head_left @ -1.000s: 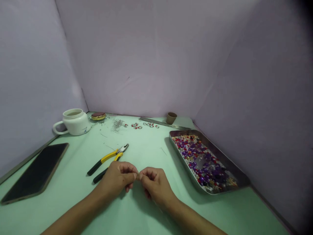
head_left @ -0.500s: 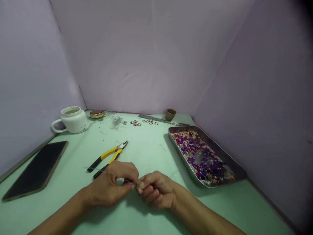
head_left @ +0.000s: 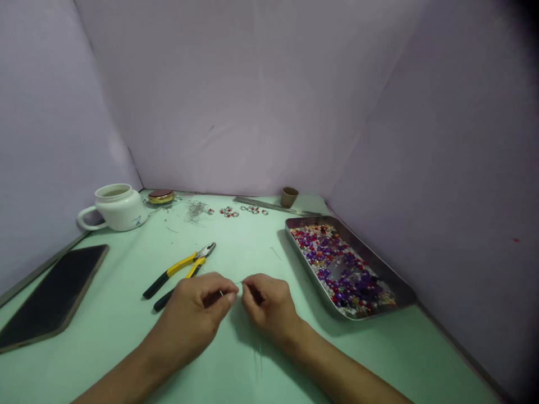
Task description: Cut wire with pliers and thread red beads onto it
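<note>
Right hand [head_left: 272,308] pinches fine wire [head_left: 240,282], fingertips now parted from those of left hand [head_left: 202,308], whose grip is unclear, so a short stretch seems reachable between them

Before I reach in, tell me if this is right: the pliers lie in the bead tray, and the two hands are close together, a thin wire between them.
Wrong about the pliers: the head view shows them on the green table, left of the bead tray, partly hidden by the left hand. That hand and the right hand are close together, a thin wire between them.
</note>
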